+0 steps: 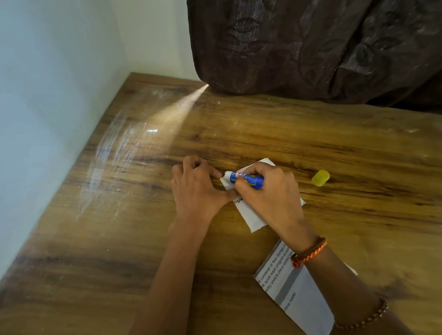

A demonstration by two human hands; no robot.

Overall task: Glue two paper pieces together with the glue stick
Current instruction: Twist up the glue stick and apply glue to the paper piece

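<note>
Right hand [269,193]: grips the blue glue stick [246,179], laid low so its tip rubs the paper's left edge.
Left hand [197,184]: fingers curled, fingertips pinning the small paper piece [252,215] so it cannot slide.
Second paper piece [297,299]: printed, waiting nearer, partly under the right forearm.
Yellow cap [320,177]: off, parked right on the wooden table [293,135].

The surface [242,132] is wood-grain brown laminate with a glossy finish, scuffed pale toward its left edge, where a narrow streak of light crosses it. A small white paper piece [253,217] lies flat near the middle. A larger printed paper piece [300,299] lies nearer the front right, apart from the first. A yellow cap [320,177] rests on its side to the right. A dark curtain's hem [270,88] touches the far edge.
</note>
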